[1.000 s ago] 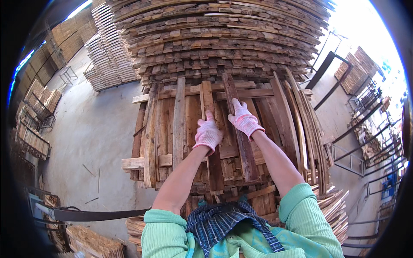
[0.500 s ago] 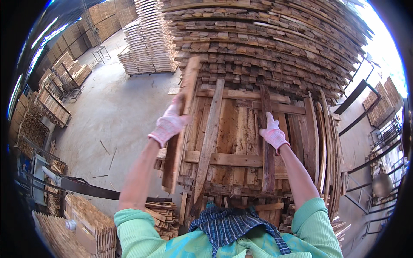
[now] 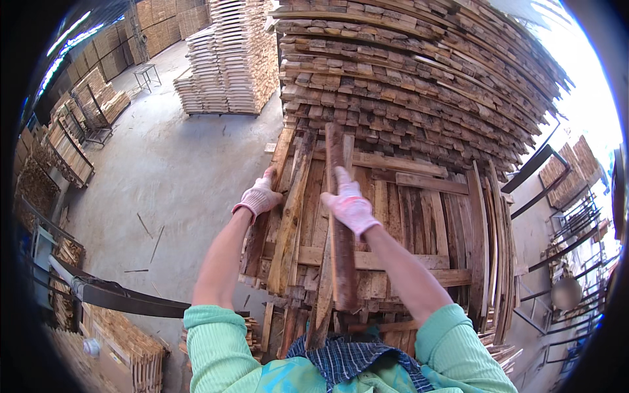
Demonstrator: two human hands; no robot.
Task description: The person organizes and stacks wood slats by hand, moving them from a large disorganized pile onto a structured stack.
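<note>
My left hand (image 3: 259, 195), in a white and pink knit glove, grips a wooden plank (image 3: 282, 154) along the left edge of a timber stack. Just right of it, a yellowish-brown plank (image 3: 288, 229) lies lengthwise. My right hand (image 3: 351, 204), gloved the same way, is closed round a long dark-brown plank (image 3: 343, 268), raised over the middle of the stack and pointing away from me. Partly behind that plank is a paler board (image 3: 324, 298) with a narrow near end. Crosswise slats (image 3: 386, 259) lie over the lengthwise boards beneath.
A tall pile of rough boards (image 3: 413, 78) rises behind the stack. Upright planks (image 3: 477, 223) line its right side. A dark curved bar (image 3: 134, 298) crosses at lower left. Stacked pale timber (image 3: 223, 72) stands on the concrete floor (image 3: 144, 177), with loose sticks nearby.
My right hand has carried the dark plank leftward from the stack's right part to its middle. The plank in my left hand has come down onto the left edge.
</note>
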